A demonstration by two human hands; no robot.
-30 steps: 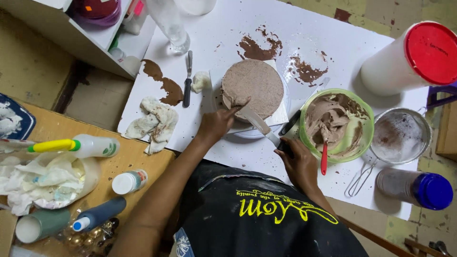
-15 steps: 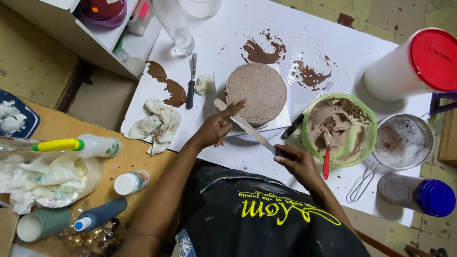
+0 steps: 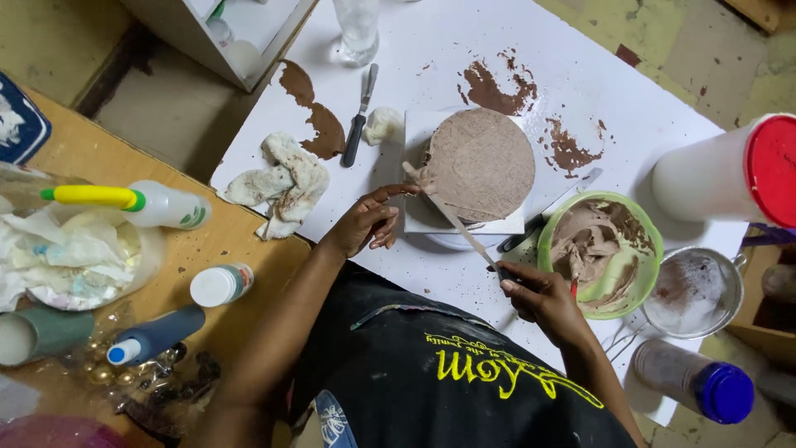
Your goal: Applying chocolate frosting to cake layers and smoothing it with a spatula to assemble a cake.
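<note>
Frosting covers the whole top of the round brown cake point(image 3: 481, 163), so that part looks done. The cake sits on a white square board point(image 3: 506, 222) in the middle of the white table point(image 3: 663, 108). The side of the cake nearest the person is where the work is now, and I think the sides are only partly coated; how much of the far side is covered cannot be seen.

The right hand point(image 3: 543, 300) is closed tight around the dark handle of a long thin metal spatula point(image 3: 452, 217). The blade slants up and to the left, and its tip touches the near left edge of the cake. The left hand point(image 3: 365, 224) rests on the table just left of the board. Its fingers are loosely curled and hold nothing, and one fingertip points at the spatula tip.

A green bowl point(image 3: 599, 255) to the right of the cake has plenty of brown frosting left in it. Brown smears point(image 3: 497, 87) dirty the table on the far side of the cake. A small knife point(image 3: 359, 116) and a crumpled stained cloth point(image 3: 286, 178) lie to the left. I think smoothing and cleaning up are left to do.
</note>
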